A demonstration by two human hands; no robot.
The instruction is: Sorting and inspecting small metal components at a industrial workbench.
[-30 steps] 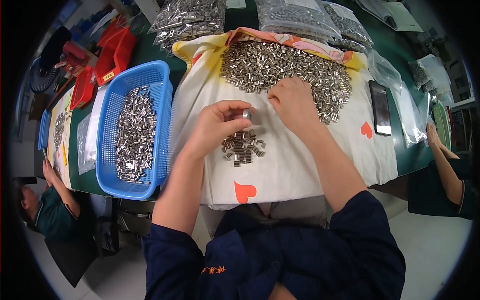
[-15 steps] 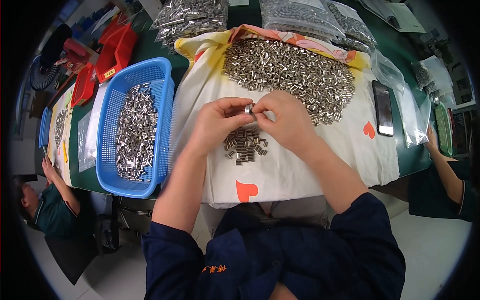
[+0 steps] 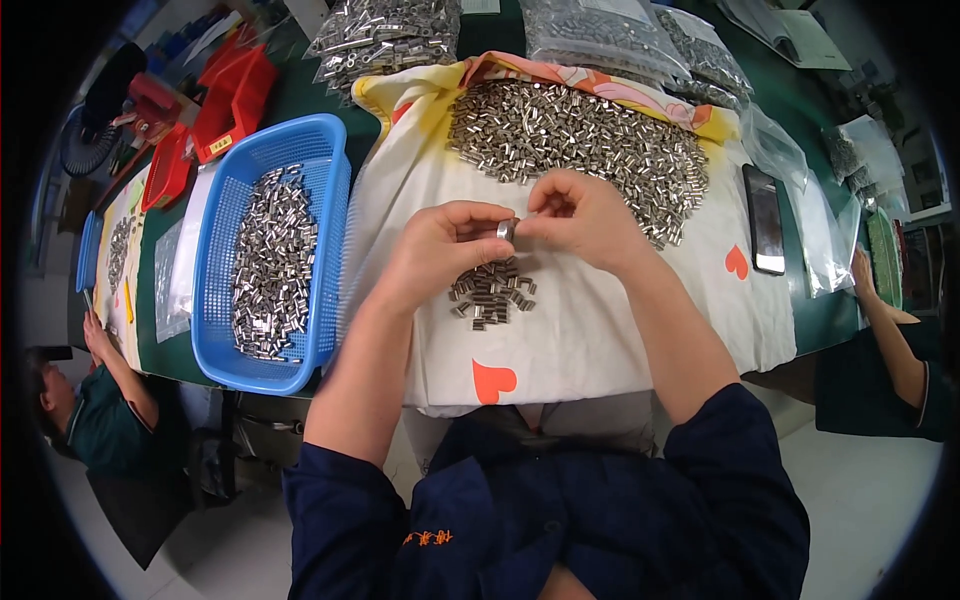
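Observation:
A shiny short metal ring or sleeve point(image 3: 506, 231) is pinched between the thumb and fingers of my left hand point(image 3: 432, 248). My right hand point(image 3: 592, 222) is closed with curled fingers, its tips right at the ring's right side; whatever they hold is hidden or too small to make out. Below both hands lies a small group of metal cylinders point(image 3: 488, 300), several of them lined up in rows. A large pile of like cylinders point(image 3: 570, 130) spreads behind my hands on the white cloth point(image 3: 600, 350).
To the left stands a blue basket point(image 3: 330, 240) of metal cylinders. Red bins point(image 3: 232, 100) sit beyond it. Bags of metal parts point(image 3: 600, 40) line the back. A phone point(image 3: 765, 220) and clear plastic bags point(image 3: 825, 235) lie right. Other people sit at both sides.
My right hand has shifted slightly right and its fingers have changed their hold at the ring. The ring in my left hand has moved a little right and down.

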